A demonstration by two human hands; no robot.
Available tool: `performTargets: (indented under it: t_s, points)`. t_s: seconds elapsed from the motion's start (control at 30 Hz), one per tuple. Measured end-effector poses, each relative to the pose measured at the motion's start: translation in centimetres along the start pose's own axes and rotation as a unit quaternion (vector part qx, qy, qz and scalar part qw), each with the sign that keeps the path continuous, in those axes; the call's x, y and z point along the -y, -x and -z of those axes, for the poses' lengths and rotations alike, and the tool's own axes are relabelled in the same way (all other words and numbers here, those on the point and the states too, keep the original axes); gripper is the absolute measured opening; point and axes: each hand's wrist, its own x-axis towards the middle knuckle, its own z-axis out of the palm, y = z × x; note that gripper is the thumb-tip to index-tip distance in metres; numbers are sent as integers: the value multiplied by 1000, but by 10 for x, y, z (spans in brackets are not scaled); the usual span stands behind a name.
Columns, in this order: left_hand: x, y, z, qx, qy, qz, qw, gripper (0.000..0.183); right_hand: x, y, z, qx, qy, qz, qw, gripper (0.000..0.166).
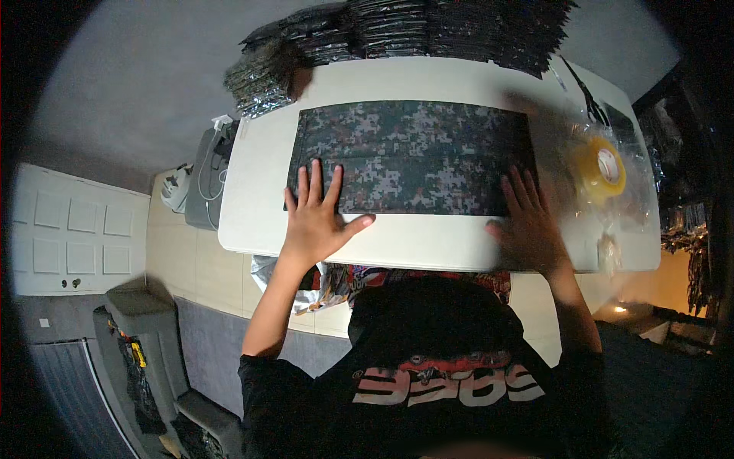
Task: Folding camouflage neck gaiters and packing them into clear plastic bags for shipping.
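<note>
A rectangular sheet with a dark digital camouflage print (410, 155), perhaps fabric or a flat bag, lies on the white table (401, 241) before me. My left hand (315, 212) rests palm down with spread fingers over its near left corner, the thumb on the bare tabletop. At the near right corner, my right hand (527, 224) also lies flat, its fingertips on the print and its thumb off the edge. Neither hand grips anything. A blurred patch partly covers the view around the right hand.
Stacks of folded black plastic (424, 28) line the table's far edge. Clear-wrapped packets (261, 80) sit at the far left corner. To the right are a roll of yellowish packing tape (605, 166), clear plastic film (636, 195) and black-handled scissors (590, 103).
</note>
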Motion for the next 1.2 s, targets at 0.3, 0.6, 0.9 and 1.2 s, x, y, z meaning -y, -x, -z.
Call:
performTargets:
  t_s: [0.3, 0.6, 0.9, 1.2]
  points:
    - [-77, -91, 19, -78, 167, -182, 966, 73, 41, -120, -7, -110, -74, 113, 985, 63]
    - [-29, -154, -40, -61, 37, -101, 992, 80, -10, -136, -46, -48, -19, 50, 997, 72]
    - [49, -128, -22, -68, 0, -33, 997, 86, -65, -43, -31, -69, -27, 5, 997, 77]
    - [-2, -124, -24, -148, 40, -96, 983, 60, -24, -87, -13, -66, -50, 75, 994, 74]
